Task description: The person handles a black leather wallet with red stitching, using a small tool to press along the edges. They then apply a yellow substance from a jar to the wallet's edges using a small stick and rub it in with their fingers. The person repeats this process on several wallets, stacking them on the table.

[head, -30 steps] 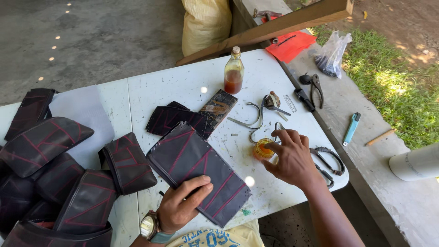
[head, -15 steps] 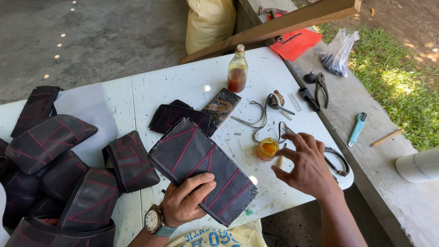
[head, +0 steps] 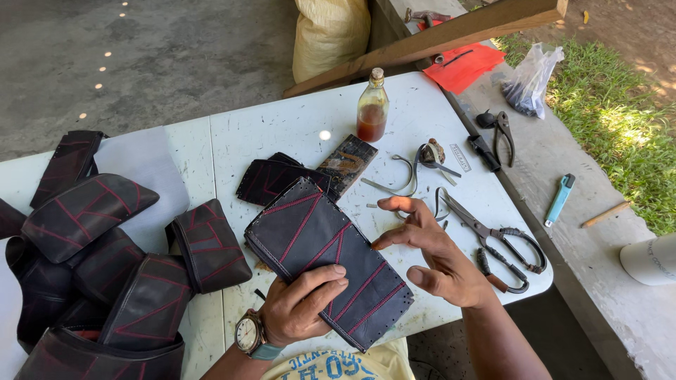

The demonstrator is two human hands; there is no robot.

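Panel (head: 327, 264) of dark leather with red stitching lies flat at table (head: 296, 130) centre, left hand (head: 299, 306) pressing its 6 o'clock edge. Right hand (head: 440, 257) hovers at 3 o'clock, fingers spread, empty. Likely light, floppy (punched edges): grip along a long edge.

An open-air craft workshop: a white desk (head: 296, 127) on bare concrete beside grass, carrying scissors (head: 493, 236), pliers (head: 501, 130), a corked bottle (head: 372, 107) and stacks of stitched black leather pieces (head: 91, 211) along its left edge.
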